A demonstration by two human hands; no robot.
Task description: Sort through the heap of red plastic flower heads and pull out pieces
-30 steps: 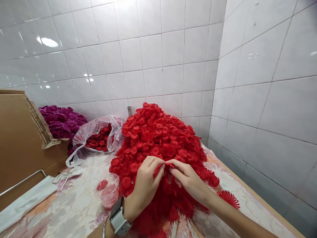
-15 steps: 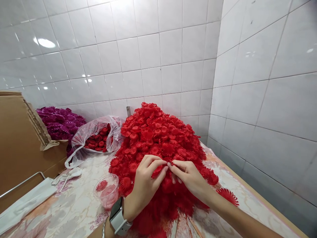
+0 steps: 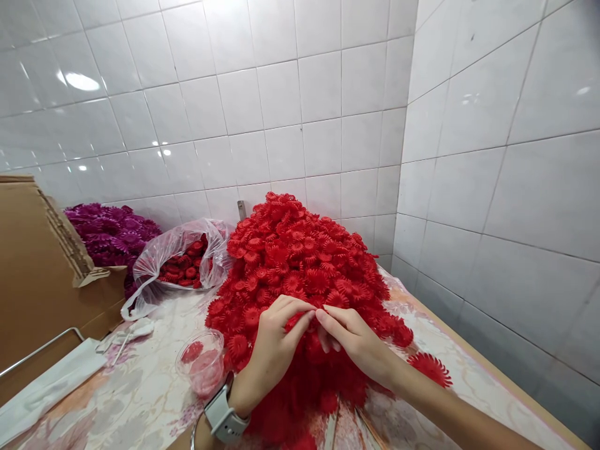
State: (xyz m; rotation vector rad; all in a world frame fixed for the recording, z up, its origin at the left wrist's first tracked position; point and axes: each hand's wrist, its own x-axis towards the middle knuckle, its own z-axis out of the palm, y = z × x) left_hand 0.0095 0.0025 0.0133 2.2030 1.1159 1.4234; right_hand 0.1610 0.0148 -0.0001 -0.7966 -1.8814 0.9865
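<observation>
The left hand [image 3: 276,340] and right hand [image 3: 359,344] meet low in front of the pile [image 3: 307,256] of red flowers, near the middle of the table [image 3: 126,394]. Their fingers bend inward, thumbs and forefingers drawn together so that the tips come close; whether they touch, and whether either hand pinches a red flower, cannot be told, as the fingers hide what lies between them. The pile rises to the far side, its top before the tiled wall [image 3: 281,94], and runs down behind and beneath the hands. A single flower [image 3: 430,370] lies on the right, just beside the right forearm. A watch [image 3: 225,415] with a pale strap circles the left wrist. Just left of that wrist stands a clear tub [image 3: 210,342] with red and pink pieces inside. Farther left, an open plastic bag [image 3: 149,259] holds darker red pieces and leans near the pile. Purple flowers [image 3: 112,234] heap at the far left, partly behind a cardboard box [image 3: 37,256]. A white sheet [image 3: 51,382] lies at near left, and thin sticks [image 3: 330,430] poke out at the near edge of the pile.
</observation>
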